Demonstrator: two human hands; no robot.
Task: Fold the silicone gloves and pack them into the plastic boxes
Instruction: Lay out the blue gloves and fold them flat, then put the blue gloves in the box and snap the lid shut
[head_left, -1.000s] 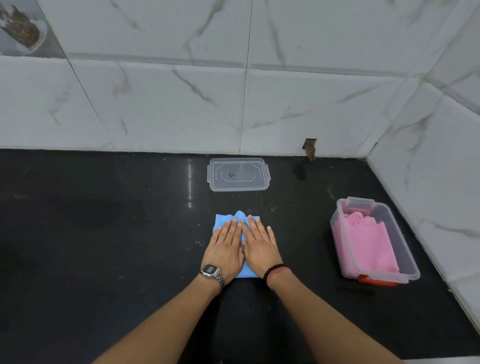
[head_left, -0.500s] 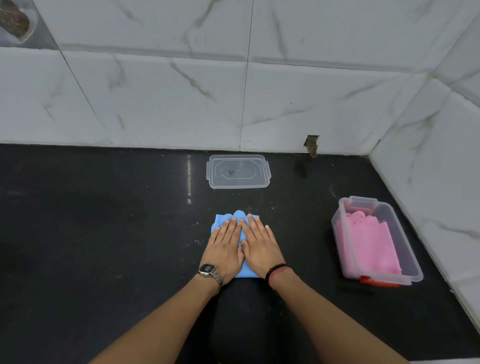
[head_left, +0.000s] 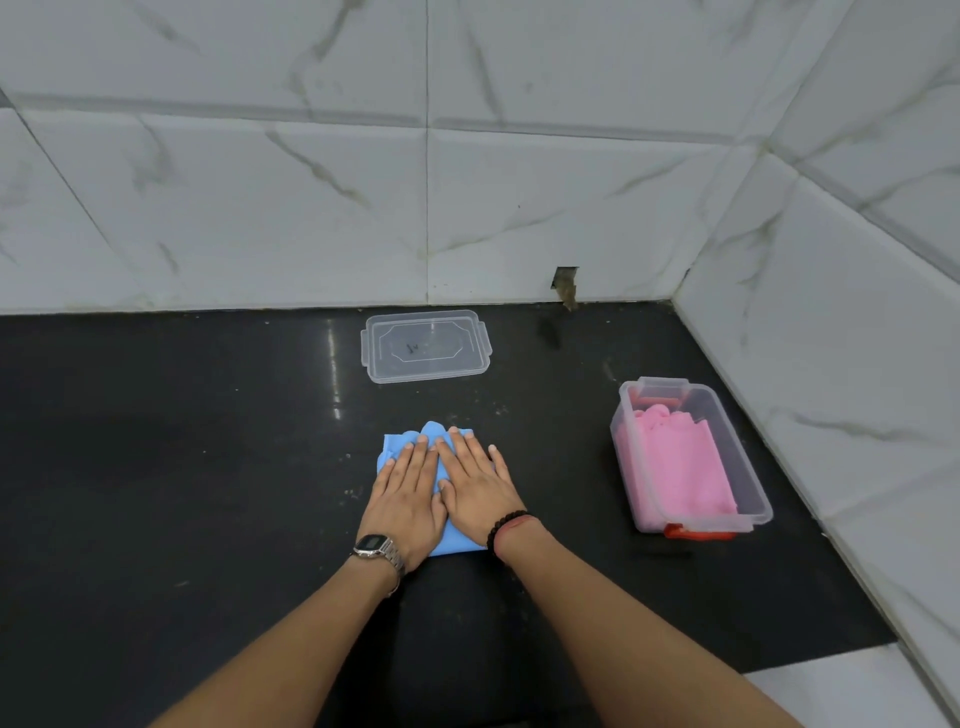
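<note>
Two flat hands pressed your blue glove (head_left: 400, 452) at centre: left hand (head_left: 408, 499) and right hand (head_left: 478, 486) side by side, fingers straight, nothing gripped. At 3 o'clock sat the clear box (head_left: 748, 467) holding the pink glove (head_left: 678, 470). At 12 o'clock, near the tiled wall (head_left: 311, 197), lay the lid (head_left: 425, 345) on black counter (head_left: 156, 467).

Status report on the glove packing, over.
Both hands, left hand and right hand, flat on blue glove. Pink glove in open box. Lid lies apart. Nothing blocking.
</note>
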